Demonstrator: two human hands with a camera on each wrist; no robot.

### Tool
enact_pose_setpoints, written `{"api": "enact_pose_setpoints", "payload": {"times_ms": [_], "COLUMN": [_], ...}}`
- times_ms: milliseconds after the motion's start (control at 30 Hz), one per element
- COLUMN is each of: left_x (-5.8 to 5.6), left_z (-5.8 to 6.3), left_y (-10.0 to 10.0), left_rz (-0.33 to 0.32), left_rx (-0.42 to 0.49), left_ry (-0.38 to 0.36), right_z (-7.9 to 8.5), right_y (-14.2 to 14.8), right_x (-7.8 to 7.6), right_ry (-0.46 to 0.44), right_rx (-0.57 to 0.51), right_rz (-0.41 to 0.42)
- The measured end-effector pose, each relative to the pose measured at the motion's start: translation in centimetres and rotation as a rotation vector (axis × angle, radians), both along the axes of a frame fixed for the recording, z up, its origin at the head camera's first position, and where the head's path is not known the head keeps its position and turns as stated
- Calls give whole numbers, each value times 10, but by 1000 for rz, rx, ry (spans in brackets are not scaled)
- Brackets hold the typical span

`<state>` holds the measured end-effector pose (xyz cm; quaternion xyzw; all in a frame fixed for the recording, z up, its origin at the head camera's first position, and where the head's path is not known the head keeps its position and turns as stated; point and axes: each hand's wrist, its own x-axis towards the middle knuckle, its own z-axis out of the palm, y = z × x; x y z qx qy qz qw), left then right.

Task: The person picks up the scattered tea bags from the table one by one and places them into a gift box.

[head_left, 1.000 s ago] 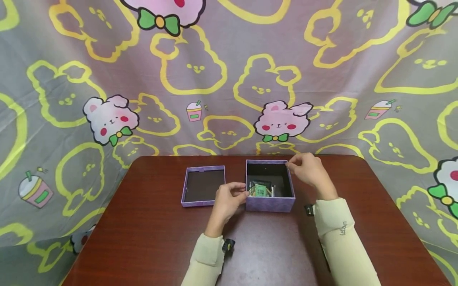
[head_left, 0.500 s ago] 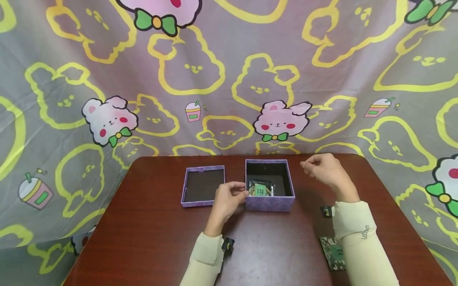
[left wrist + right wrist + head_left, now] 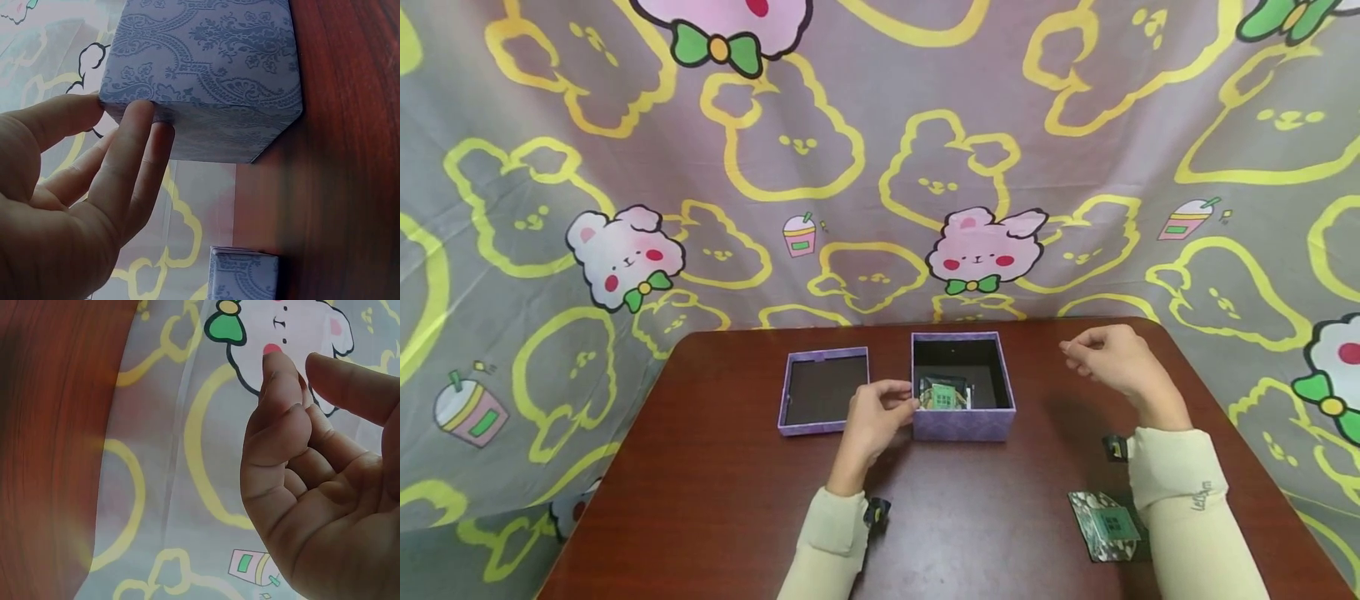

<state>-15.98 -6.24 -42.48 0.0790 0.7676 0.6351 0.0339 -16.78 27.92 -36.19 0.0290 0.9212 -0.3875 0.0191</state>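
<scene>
An uncovered purple patterned box [image 3: 962, 425] stands near the back of the table. My left hand [image 3: 874, 421] touches its near left corner. In the left wrist view, the thumb tip meets the rim corner and nearly straight fingers [image 3: 122, 162] rest against the side. Inside the box lies a packet [image 3: 943, 396] with a green label, partly covered by the front wall. My right hand [image 3: 1116, 362] is raised to the right of the box, holding nothing; its fingers [image 3: 278, 434] are loosely bent, apart from the thumb. A similar shiny packet [image 3: 1108, 525] lies by the right sleeve.
The box's shallow purple lid [image 3: 784, 396], dark inside, lies left of the box, behind my left hand. A curtain [image 3: 850, 167] with cartoon animals hangs directly behind the dark red-brown table [image 3: 737, 517].
My right hand has moved off the box's back right rim and away to the right. The packet by the sleeve has come into view. My left hand stays at the box.
</scene>
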Motion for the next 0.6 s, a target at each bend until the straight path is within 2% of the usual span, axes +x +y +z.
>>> {"api": "enact_pose_setpoints", "payload": {"times_ms": [133, 267, 600], "left_x": [-6, -7, -7], "left_z": [-10, -15, -16], "left_y": [0, 0, -1], "left_rz": [3, 9, 16], "left_rx": [-6, -6, -1], "left_ry": [1, 1, -4], "right_z": [3, 5, -1], "right_y": [5, 7, 20], "right_x": [6, 11, 24], "right_ry": [-7, -28, -27], "right_rx": [25, 22, 57], "right_rz": [-14, -20, -24]}}
